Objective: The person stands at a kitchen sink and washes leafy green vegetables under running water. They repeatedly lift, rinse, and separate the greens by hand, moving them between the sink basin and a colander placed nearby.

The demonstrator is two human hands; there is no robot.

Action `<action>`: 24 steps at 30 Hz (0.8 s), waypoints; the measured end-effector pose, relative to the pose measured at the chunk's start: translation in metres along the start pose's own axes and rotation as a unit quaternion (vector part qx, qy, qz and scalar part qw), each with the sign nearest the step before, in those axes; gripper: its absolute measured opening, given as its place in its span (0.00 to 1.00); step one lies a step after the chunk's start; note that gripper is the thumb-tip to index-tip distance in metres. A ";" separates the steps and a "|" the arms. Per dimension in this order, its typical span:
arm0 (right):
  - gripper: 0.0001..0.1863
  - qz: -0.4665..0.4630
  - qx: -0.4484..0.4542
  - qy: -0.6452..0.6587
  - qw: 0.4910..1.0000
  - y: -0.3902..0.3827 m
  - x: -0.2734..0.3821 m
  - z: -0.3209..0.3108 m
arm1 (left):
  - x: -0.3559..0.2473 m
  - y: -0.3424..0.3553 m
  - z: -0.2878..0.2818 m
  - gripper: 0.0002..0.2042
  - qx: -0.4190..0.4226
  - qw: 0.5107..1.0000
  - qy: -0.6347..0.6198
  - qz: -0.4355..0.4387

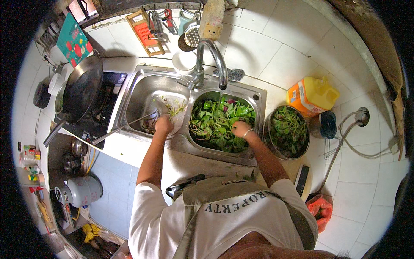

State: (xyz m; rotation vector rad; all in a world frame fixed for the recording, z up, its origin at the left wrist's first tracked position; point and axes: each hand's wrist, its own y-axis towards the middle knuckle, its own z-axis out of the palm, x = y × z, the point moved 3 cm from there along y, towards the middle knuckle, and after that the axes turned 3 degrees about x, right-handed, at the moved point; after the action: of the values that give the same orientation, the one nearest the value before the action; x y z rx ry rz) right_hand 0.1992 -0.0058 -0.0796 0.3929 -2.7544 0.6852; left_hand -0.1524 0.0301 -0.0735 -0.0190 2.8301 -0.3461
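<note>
The right basin (pixel 254 113) of the steel double sink is heaped with leafy greens (pixel 215 118). Water runs onto them from the curved faucet (pixel 223 69). My right hand (pixel 240 128), with a light band at its wrist, is at the right side of the heap, its fingers curled into the leaves. Over the left basin (pixel 140 99) is my left hand (pixel 163 125), closed; what it holds, if anything, is hidden. Beside it lie plucked stems (pixel 176 108) and a long-handled metal ladle (pixel 123 128), whose handle reaches over the basin's front left rim.
A round pot of greens (pixel 288 131) stands right of the sink, beside a yellow-and-orange jug (pixel 312 96). A wok (pixel 82 93) stands tilted over the stove at left. A red plastic bag (pixel 321 211) hangs low right, and a gas cylinder (pixel 84 191) sits low left.
</note>
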 end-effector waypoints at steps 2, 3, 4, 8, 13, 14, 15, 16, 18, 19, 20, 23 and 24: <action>0.16 0.137 0.026 -0.024 0.990 0.005 0.009 0.012 | -0.026 -0.005 -0.006 0.15 -0.022 0.998 -0.061 0.003; 0.16 0.160 -0.001 -0.007 0.987 0.007 0.006 0.020 | -0.044 -0.012 -0.014 0.16 -0.034 0.995 -0.092 0.002; 0.16 0.171 -0.015 0.017 0.985 0.005 0.006 0.021 | -0.057 -0.016 -0.019 0.16 -0.024 0.994 -0.109 0.019; 0.17 0.139 -0.052 0.164 0.975 0.000 0.006 0.003 | -0.086 -0.020 -0.022 0.14 0.014 0.975 -0.181 0.129; 0.18 0.027 -0.078 0.123 0.989 -0.002 -0.003 -0.011 | -0.139 -0.031 -0.024 0.10 0.023 0.934 -0.237 0.265; 0.20 0.066 -0.005 0.045 0.997 -0.004 0.005 -0.013 | -0.141 -0.023 -0.006 0.10 0.014 0.930 -0.218 0.295; 0.20 0.078 0.097 -0.036 0.992 0.004 -0.002 0.002 | -0.156 -0.031 -0.015 0.10 0.031 0.919 -0.228 0.319; 0.20 0.090 0.082 -0.017 0.992 0.006 -0.009 0.013 | -0.165 -0.029 -0.005 0.10 0.038 0.922 -0.210 0.324; 0.19 0.074 -0.011 0.068 0.995 0.007 -0.013 0.035 | -0.174 -0.029 0.006 0.11 0.058 0.929 -0.185 0.317; 0.20 0.085 -0.032 0.131 0.987 0.010 -0.022 0.046 | -0.181 -0.032 0.006 0.11 0.074 0.930 -0.177 0.313; 0.20 0.093 -0.049 0.193 0.976 0.009 -0.018 0.047 | -0.184 -0.035 0.008 0.12 0.090 0.933 -0.170 0.304; 0.20 0.065 -0.054 0.266 0.960 0.002 -0.002 0.030 | -0.183 -0.035 0.020 0.12 -0.010 0.911 -0.202 0.359; 0.20 0.038 -0.059 0.270 0.960 -0.003 0.010 0.017 | -0.183 -0.032 0.025 0.12 -0.026 0.906 -0.204 0.371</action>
State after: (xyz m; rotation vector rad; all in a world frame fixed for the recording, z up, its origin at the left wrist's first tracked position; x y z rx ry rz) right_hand 0.1880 -0.0182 -0.0895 0.0569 -2.2800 0.5431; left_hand 0.0298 0.0015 -0.0374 0.8448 2.2142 -0.0723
